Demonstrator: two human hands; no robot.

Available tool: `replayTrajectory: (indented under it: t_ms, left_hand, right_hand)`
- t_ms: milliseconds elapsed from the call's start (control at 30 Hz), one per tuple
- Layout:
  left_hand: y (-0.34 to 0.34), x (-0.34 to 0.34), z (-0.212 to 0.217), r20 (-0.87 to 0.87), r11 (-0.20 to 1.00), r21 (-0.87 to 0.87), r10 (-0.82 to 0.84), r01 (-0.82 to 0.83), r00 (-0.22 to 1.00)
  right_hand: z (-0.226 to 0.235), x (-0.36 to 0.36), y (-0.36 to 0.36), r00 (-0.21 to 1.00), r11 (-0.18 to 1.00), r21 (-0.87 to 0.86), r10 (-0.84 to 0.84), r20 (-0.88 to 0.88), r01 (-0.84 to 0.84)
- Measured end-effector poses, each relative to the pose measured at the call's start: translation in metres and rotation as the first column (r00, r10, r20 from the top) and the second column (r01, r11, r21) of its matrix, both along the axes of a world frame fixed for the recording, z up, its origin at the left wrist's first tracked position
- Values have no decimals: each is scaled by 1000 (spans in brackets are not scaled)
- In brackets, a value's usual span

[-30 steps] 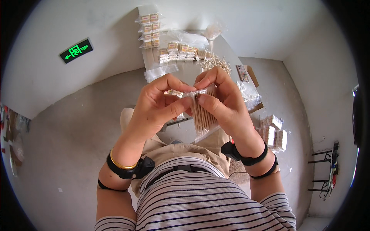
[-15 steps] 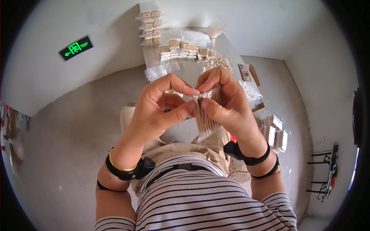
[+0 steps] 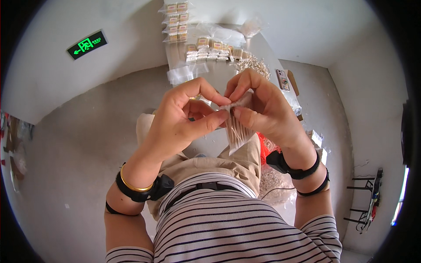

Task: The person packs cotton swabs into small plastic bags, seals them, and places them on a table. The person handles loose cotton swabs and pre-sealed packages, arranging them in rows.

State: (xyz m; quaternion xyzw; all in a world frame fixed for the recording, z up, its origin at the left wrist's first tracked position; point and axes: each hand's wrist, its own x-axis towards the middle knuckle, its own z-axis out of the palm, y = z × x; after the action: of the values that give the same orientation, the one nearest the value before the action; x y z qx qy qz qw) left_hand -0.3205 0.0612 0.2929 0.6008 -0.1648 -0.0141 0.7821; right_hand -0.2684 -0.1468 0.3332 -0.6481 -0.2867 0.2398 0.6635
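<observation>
Between my hands, above my lap, hangs a clear plastic bag of cotton swabs (image 3: 239, 134), its sticks slanting downward. My left hand (image 3: 189, 116) pinches the bag's upper edge between thumb and forefinger. Close beside it, my right hand (image 3: 263, 109) grips the same edge, thumb in front and fingers behind. The white swab tips lie near my fingertips, partly covered by them. Behind my hands stands a table (image 3: 215, 74) with packed bundles of swabs (image 3: 206, 50) and a heap of loose swabs (image 3: 254, 65).
Flat clear bags (image 3: 186, 73) lie at the table's left edge; filled packs (image 3: 176, 22) are stacked at its far left. A phone (image 3: 283, 79) rests on the right edge. White bundles (image 3: 315, 138) and a large bag of loose swabs (image 3: 276, 182) are on my right.
Both hands have stayed on the bag's top edge, shifting slightly; the bag's lower end has tilted. The room view has moved a little, showing more of the red bag and loose swabs at right.
</observation>
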Motion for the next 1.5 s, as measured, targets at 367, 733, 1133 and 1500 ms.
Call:
replayTrajectory:
  t_ms: [367,733,1133,1500]
  left_hand:
    - [3,5,4,3,997,-69,23,-23,1000]
    - [4,15,-1,18,999,-35,41,-40,999]
    - [11,23,-1,42,998,-33,46,-44,998]
    - [10,25,6,35,996,73,56,-58,998]
  right_hand:
    - [2,17,0,996,998,44,49,-78,-46]
    - [0,27,5,995,998,25,56,-80,-54]
    - [9,36,5,995,995,-64,78,-58,-82]
    - [17,30,8,988,957,-285,-12,152,55]
